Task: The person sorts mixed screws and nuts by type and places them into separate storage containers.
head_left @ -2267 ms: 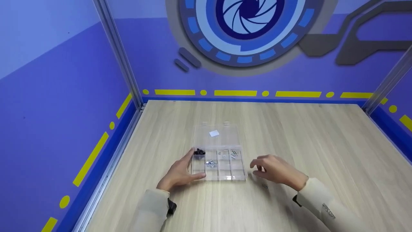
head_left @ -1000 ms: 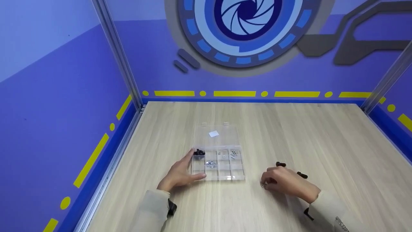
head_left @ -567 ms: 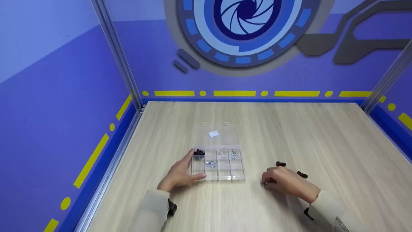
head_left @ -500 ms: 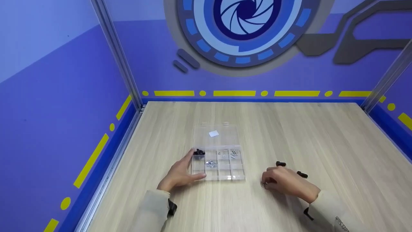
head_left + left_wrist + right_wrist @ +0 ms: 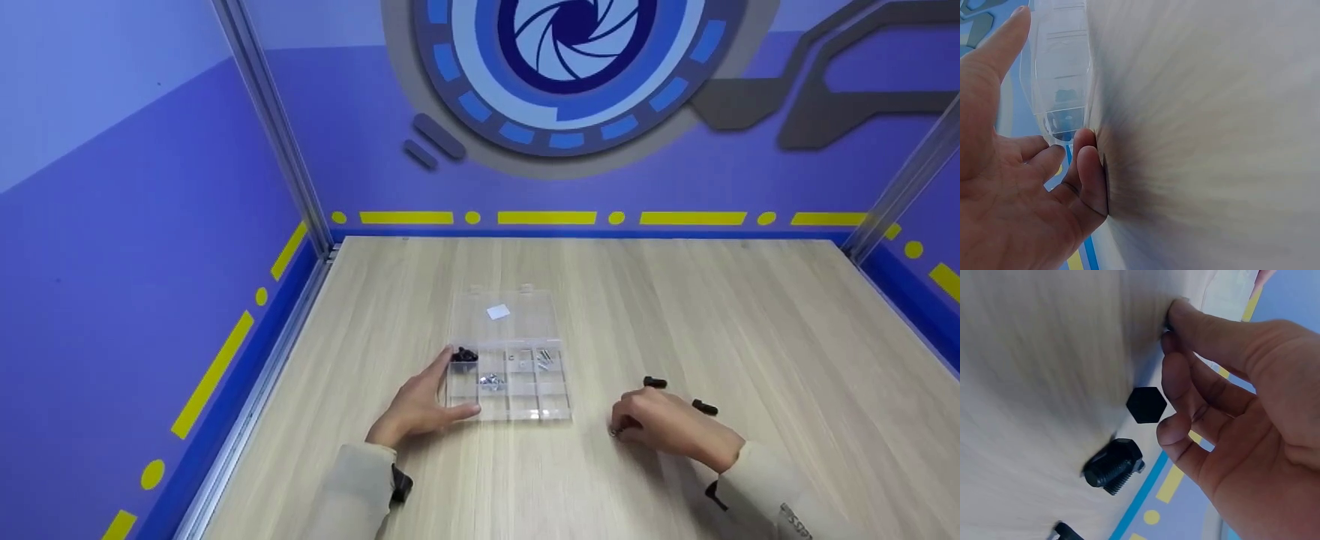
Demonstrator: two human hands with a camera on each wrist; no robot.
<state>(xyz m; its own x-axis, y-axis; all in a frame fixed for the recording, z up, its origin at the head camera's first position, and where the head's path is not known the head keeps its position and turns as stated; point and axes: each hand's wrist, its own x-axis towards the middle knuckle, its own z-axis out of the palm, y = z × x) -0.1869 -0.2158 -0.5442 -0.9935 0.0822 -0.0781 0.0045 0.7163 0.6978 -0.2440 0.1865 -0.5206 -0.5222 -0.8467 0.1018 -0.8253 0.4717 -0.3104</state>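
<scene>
Right hand [image 5: 651,420] pinches a small metal piece [image 5: 616,432] near black bolts [image 5: 1116,462].
Left hand [image 5: 416,405], fingers relaxed, touches a clear compartment box [image 5: 523,406].

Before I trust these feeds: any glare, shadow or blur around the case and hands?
Head: bright glints on the near edge of the clear case, soft shadow beneath the right hand; left wrist: tabletop soft and smeared, dark shadow beside the left hand; right wrist: tabletop soft and streaky, black hexagonal bolt head too dark for much detail.
</scene>
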